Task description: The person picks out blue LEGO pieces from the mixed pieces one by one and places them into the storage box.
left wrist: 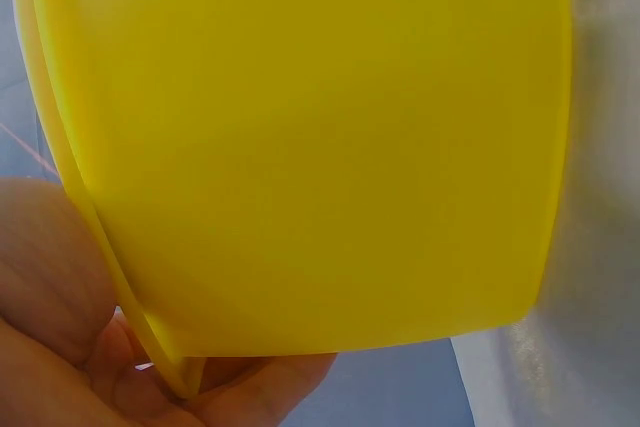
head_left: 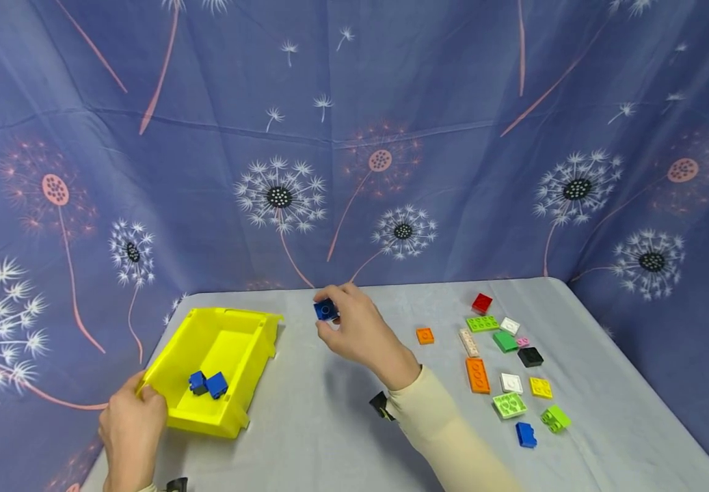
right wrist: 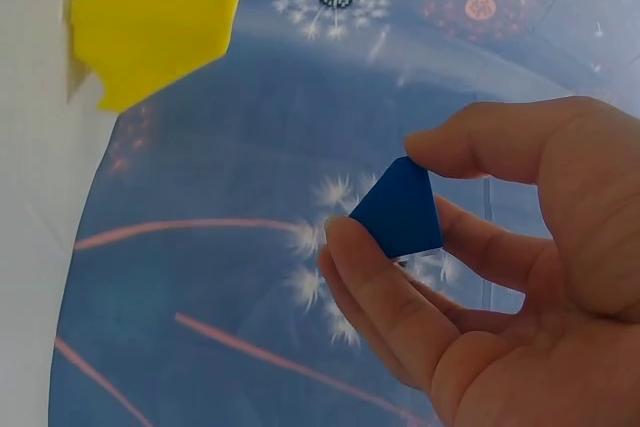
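Dandelion cloth (head_left: 471,205) backs our desk (head_left: 305,444); over the open gap between yellow bin (head_left: 258,365) (two blue bricks (head_left: 217,385) inside) and scattered bricks (head_left: 478,376), our right hand (head_left: 360,331) pinches a blue brick (head_left: 326,310); our left hand (head_left: 132,418) grips the bin.

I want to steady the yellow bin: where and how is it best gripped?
Probably pinch the rim of the yellow bin by its near left corner, from outside left: the rim juts thinly beyond the wall, and the left hand grips there.
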{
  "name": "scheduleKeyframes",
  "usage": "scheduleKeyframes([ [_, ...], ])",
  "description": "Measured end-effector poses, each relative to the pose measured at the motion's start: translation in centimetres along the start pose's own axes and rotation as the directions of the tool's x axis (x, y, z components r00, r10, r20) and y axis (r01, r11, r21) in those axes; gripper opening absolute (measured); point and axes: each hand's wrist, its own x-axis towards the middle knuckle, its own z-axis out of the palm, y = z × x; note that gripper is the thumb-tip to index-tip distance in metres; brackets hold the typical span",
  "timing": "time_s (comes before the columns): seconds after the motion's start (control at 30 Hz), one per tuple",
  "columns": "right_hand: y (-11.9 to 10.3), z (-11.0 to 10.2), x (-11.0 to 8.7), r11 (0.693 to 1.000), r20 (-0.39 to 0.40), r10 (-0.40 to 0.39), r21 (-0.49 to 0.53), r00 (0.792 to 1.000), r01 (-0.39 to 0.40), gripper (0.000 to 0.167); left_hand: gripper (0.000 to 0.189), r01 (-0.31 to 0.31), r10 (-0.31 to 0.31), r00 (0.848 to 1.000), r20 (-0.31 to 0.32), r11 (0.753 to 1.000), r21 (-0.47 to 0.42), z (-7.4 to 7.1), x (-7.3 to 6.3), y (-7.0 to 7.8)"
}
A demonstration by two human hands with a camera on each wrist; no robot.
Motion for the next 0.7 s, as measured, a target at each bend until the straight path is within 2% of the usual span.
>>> scheduleKeyframes([
  [0.27, -2.0, 1.4, 0.8, 0.998, 0.014, -0.057, -0.007, 0.998, 0.057, 0.036, 0.05, -0.01, 0.01, 1.0, -0.011, 1.0, 0.005, 0.0, 0.1, 0.2],
  [0.7, -3.9, 3.3, 2.0, 0.991, 0.023, -0.125, -0.035, 0.992, 0.126, 0.036, 0.05, -0.003, 0.004, 1.0, -0.008, 1.0, 0.016, 0.2, 0.0, 0.2],
])
